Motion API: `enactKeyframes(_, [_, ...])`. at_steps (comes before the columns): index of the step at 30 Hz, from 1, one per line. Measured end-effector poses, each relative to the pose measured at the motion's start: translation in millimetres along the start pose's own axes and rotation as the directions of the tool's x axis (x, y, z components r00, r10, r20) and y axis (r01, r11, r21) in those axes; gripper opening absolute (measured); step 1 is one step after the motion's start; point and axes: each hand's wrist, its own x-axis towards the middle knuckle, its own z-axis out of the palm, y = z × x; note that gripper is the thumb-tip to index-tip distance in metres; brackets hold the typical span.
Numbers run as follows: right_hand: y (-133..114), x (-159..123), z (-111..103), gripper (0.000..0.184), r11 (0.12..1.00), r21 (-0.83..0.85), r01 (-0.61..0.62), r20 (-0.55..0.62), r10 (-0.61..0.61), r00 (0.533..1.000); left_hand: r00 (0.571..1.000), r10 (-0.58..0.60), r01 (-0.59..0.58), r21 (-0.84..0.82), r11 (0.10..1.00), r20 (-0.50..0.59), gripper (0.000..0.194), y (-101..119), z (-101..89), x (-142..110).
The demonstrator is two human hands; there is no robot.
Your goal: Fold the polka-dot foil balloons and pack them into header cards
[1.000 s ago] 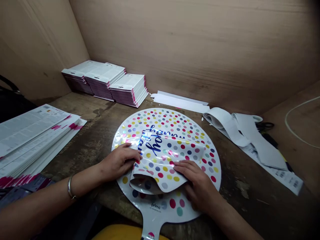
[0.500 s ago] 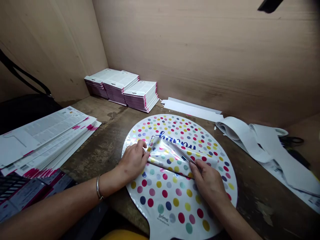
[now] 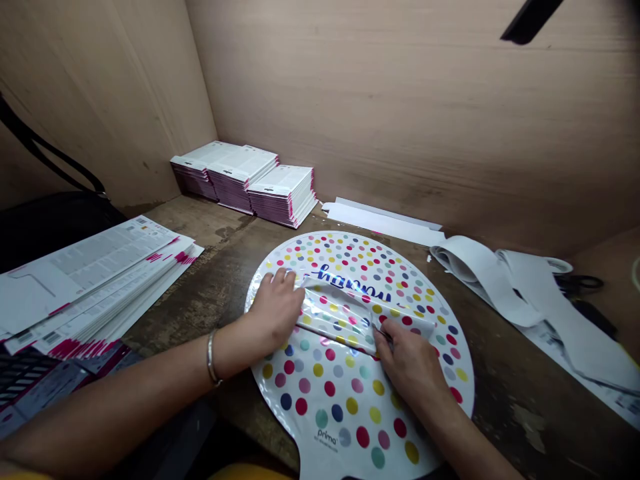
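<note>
The left hand [image 3: 275,308] pressed flat, unclosed, on the folded foil balloon [image 3: 350,313]; the right hand [image 3: 407,360] pinched its near edge. The fold lay mid-bench on a flat dotted balloon [image 3: 345,393]. Creases should be pressed evenly, outward. The worn wooden bench [image 3: 215,280] carried card stacks [image 3: 245,179] at the far left, within plywood walls [image 3: 425,113].

The worn wooden bench [image 3: 210,293] bears a dotted balloon [image 3: 350,400], card stacks [image 3: 245,177] and paper strips [image 3: 500,280].
</note>
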Motion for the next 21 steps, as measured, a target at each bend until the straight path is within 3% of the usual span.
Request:
enactKeyframes(3, [3, 2, 0, 0.022, 0.999, -0.036, 0.007, -0.008, -0.007, 1.000, 0.976, 0.215, -0.215, 0.001, 0.977, -0.029, 0.045, 11, 7.0, 15])
enactKeyframes(5, [6, 2, -1, 0.022, 0.997, -0.077, 0.017, -0.012, -0.018, 1.000, 0.953, 0.303, -0.301, -0.069, 0.951, 0.016, 0.052, 16, 18.1, 22])
enactKeyframes(8, [3, -1, -1, 0.021, 0.981, -0.166, 0.098, -0.181, -0.128, 0.975, 0.956, 0.281, -0.271, -0.117, 0.955, 0.085, 0.064, 18, 32.5, 26])
enactKeyframes(10, [-7, -8, 1, 0.027, 0.943, -0.220, 0.251, -0.283, -0.308, 0.908, 0.959, 0.271, -0.263, -0.105, 0.959, 0.081, 0.064, 17, 36.3, 24])
enactKeyframes(12, [-16, -16, 8, 0.042, 0.867, -0.209, 0.452, -0.204, -0.490, 0.847, 0.961, 0.268, -0.261, -0.095, 0.961, 0.069, 0.063, 16, 36.7, 22])
enactKeyframes(14, [-13, -24, 16, 0.054, 0.824, -0.148, 0.547, -0.048, -0.558, 0.828, 0.967, 0.250, -0.245, -0.094, 0.965, 0.056, 0.062, 16, 36.5, 21])
enactKeyframes(16, [7, -28, 20, 0.058, 0.878, -0.159, 0.452, -0.029, -0.462, 0.886, 0.973, 0.225, -0.220, -0.101, 0.970, 0.047, 0.063, 16, 37.5, 21])
enactKeyframes(18, [36, -27, 17, 0.050, 0.939, -0.213, 0.270, -0.159, -0.306, 0.939, 0.976, 0.211, -0.205, -0.112, 0.972, 0.053, 0.064, 16, 39.3, 22])
enactKeyframes(21, [63, -11, -1, 0.037, 0.963, -0.166, 0.215, -0.343, -0.260, 0.902, 0.977, 0.201, -0.192, -0.118, 0.974, 0.070, 0.065, 17, 41.0, 23])
